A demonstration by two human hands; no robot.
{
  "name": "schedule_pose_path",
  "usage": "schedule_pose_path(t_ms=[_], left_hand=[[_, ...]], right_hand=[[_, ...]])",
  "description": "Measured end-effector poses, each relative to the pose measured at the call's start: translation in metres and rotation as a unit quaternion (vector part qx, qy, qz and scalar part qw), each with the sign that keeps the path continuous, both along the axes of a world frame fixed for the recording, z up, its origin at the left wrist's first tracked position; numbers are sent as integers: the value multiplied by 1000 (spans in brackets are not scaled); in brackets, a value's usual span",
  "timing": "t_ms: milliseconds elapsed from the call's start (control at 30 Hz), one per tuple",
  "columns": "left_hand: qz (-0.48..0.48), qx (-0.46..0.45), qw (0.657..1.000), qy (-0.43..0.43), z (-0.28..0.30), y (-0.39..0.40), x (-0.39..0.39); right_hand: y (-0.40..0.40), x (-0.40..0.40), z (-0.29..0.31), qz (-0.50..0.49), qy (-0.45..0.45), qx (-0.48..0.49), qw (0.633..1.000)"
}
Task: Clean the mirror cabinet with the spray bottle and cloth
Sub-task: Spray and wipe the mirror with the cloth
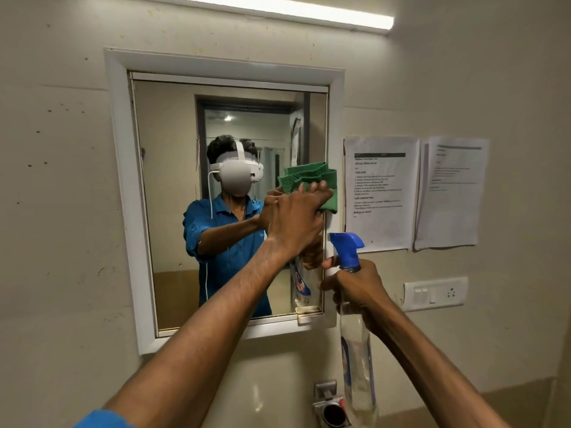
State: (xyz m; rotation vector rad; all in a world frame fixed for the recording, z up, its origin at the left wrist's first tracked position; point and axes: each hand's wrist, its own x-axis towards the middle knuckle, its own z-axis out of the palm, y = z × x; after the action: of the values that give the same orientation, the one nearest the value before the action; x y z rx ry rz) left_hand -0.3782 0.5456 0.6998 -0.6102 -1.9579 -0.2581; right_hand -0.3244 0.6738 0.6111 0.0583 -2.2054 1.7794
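Observation:
The mirror cabinet point(120, 186) has a white frame and hangs on the beige wall. My left hand point(296, 217) presses a folded green cloth point(312, 179) against the mirror's right edge, fingers spread over it. My right hand point(355, 282) grips the neck of a clear spray bottle point(358, 359) with a blue trigger head, held upright just right of the cabinet's lower right corner. The mirror reflects a person in a blue shirt wearing a white headset, plus the cloth and bottle.
Two printed paper sheets point(381, 193) are taped to the wall right of the mirror. A white switch and socket plate point(435, 293) sits below them. A metal fitting point(332, 406) projects from the wall under the cabinet. A tube light point(278, 9) runs above.

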Motion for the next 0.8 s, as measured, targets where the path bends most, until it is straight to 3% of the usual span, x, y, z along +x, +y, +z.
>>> schedule_pose_path(t_ms=[800], left_hand=[[-24,-20,994,-109,-113,3,12]], right_hand=[[9,17,-27,-3,-5,-40,999]])
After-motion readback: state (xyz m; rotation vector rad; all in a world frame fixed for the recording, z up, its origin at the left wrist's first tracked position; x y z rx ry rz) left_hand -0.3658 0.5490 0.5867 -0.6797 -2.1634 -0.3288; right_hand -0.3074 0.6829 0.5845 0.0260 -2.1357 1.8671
